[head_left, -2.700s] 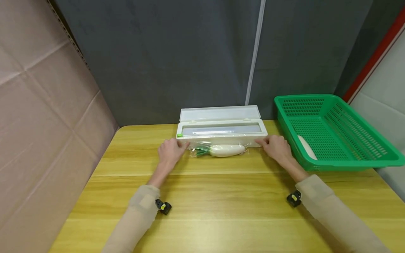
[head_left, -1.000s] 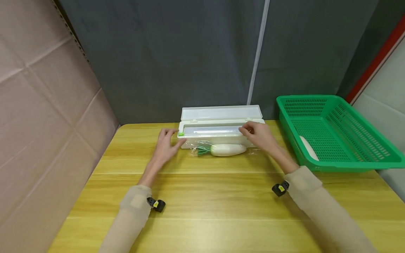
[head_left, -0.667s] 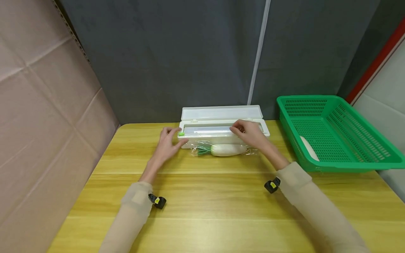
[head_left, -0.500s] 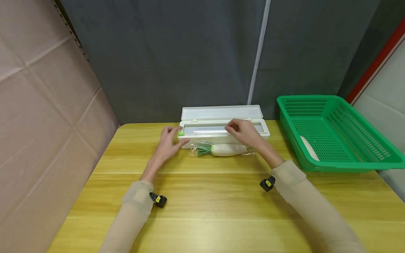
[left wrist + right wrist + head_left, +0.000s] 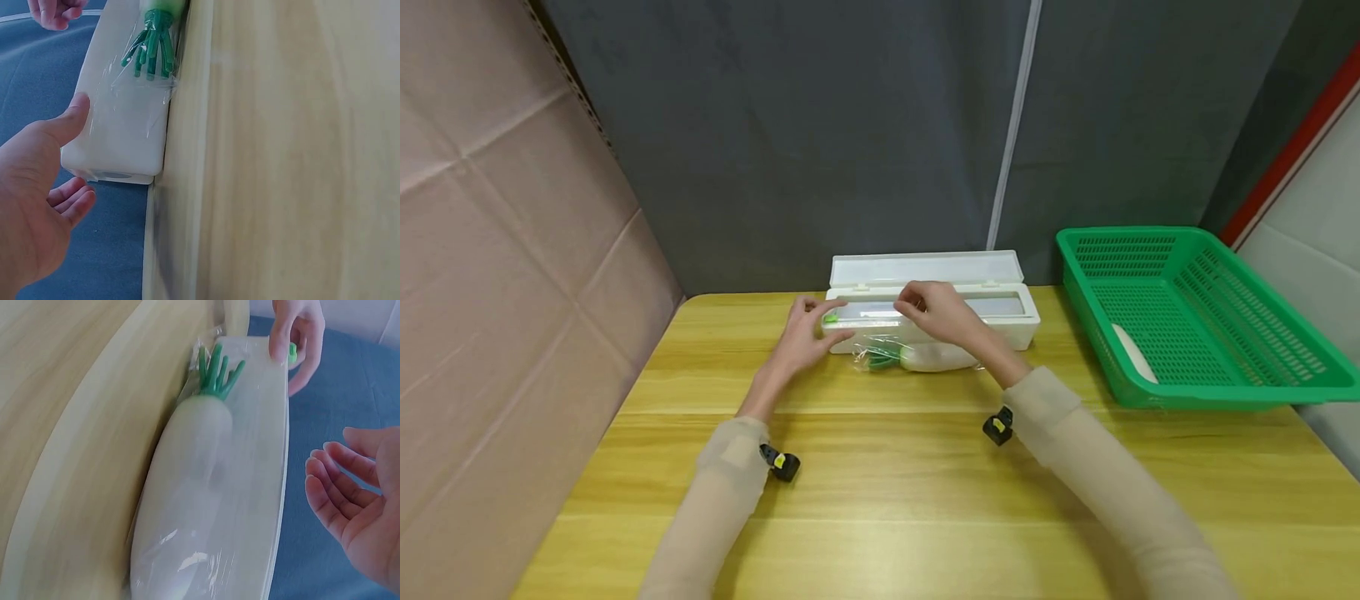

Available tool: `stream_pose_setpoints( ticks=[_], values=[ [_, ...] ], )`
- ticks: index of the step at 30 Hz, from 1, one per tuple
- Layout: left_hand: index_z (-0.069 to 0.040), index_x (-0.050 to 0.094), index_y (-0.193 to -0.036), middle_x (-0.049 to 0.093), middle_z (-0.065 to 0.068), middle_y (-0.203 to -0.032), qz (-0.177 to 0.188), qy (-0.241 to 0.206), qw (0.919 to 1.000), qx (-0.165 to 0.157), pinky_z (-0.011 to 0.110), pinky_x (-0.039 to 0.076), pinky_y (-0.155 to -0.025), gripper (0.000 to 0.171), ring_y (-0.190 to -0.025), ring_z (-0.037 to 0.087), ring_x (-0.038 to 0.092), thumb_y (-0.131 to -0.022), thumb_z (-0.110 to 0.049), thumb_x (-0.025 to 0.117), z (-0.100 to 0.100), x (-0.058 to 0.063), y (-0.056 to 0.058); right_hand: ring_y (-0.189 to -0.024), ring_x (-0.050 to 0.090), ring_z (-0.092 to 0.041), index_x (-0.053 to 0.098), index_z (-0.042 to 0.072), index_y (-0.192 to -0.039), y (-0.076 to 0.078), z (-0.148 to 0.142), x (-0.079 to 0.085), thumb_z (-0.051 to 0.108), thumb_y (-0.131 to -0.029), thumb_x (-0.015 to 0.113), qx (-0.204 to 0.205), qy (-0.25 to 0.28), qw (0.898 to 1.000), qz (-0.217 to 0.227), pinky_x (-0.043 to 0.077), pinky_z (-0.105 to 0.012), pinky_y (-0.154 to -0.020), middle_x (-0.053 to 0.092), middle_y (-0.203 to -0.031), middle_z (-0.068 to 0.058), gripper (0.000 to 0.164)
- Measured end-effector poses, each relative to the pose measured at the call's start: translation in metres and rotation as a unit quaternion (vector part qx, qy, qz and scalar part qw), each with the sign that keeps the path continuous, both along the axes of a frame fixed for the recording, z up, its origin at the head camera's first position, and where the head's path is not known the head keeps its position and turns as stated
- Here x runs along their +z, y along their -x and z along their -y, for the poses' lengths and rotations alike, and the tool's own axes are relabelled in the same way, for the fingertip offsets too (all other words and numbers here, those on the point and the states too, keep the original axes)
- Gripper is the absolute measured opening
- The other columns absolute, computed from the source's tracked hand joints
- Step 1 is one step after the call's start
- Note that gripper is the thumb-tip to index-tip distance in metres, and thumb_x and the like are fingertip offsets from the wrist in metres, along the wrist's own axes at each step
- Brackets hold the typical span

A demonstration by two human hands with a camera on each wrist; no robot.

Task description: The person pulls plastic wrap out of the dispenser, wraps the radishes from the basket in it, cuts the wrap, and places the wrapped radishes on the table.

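A white cling film dispenser [image 5: 1017,335] stands at the table's back with its lid [image 5: 925,268] raised. Against its front lies a white radish [image 5: 925,357] with green stalks, covered in clear film [image 5: 194,562]. My left hand [image 5: 799,339] holds the dispenser's left end, thumb at the front face and fingers by the green slider [image 5: 831,317]. Over the middle of the dispenser hovers my right hand [image 5: 942,312]. In the right wrist view the fingers [image 5: 337,487] of that hand are loosely bent, with nothing between them.
To the right stands a green basket [image 5: 1232,393] with another white radish [image 5: 1133,353] inside, partly hidden by the rim. A grey curtain [image 5: 790,150] hangs behind the wooden table [image 5: 880,500]. A pinkish wall covering [image 5: 512,333] borders the left side.
Both hands were at the two ends of the radish's film earlier. My right hand has since risen over the dispenser and travelled left along it; my left hand has settled at its left end.
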State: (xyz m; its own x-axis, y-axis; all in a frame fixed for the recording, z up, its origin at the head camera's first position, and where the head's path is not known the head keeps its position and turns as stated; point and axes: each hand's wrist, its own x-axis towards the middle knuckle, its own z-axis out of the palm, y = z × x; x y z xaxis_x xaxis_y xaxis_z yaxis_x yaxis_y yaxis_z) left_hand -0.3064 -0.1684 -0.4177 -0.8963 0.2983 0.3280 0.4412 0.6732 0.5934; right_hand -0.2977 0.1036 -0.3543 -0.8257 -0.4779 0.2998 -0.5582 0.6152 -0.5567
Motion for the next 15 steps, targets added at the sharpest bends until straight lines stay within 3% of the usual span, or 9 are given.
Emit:
stream_pose_setpoints(
  ticks=[15],
  values=[
    [-0.020,0.059,-0.144,0.039,0.019,-0.128,0.030,0.008,0.9993,-0.020,0.050,0.042,-0.093,0.058,-0.108,0.031,0.045,-0.091,-0.039,0.076,0.005,-0.003,0.009,-0.078,0.064,-0.018,0.072,0.005,-0.102,0.008,0.049,-0.001,0.016,-0.100,0.063,0.050,-0.025,0.998,-0.006,0.053,-0.032,-0.073,0.070,-0.087,-0.006,0.014]
  ],
)
